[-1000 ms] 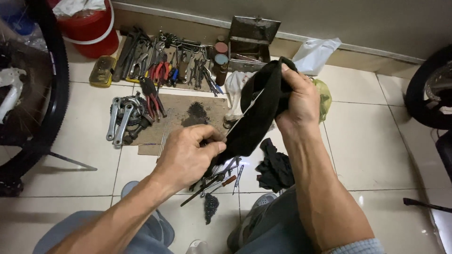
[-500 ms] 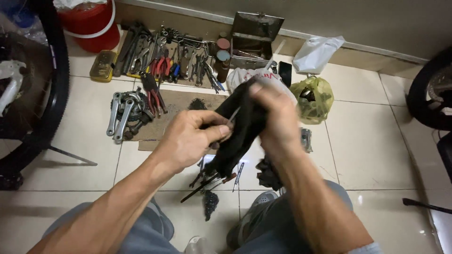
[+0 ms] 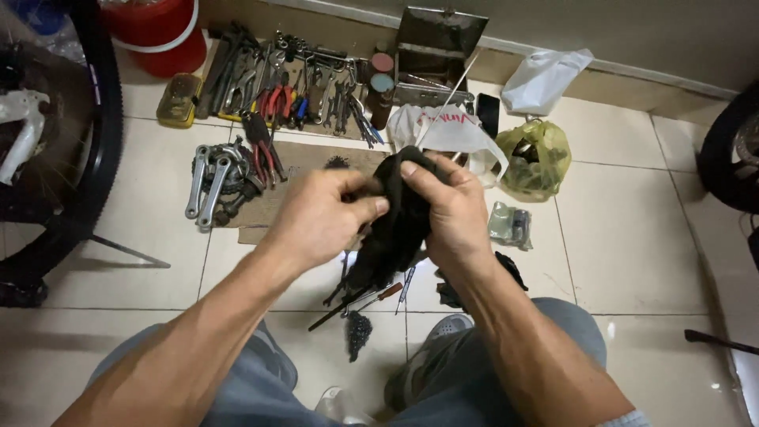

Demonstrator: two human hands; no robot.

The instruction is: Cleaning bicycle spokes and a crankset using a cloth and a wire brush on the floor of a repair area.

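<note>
Both hands have closed together, left hand [image 3: 320,217] and right hand [image 3: 451,209] pinching the bunched black rubber inner tube [image 3: 393,237], folding apparently unfinished.

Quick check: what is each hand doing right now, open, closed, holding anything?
Left hand: closed, fingers pinching the black bunched cloth.
Right hand: closed, gripping the same cloth from the other side.
</note>
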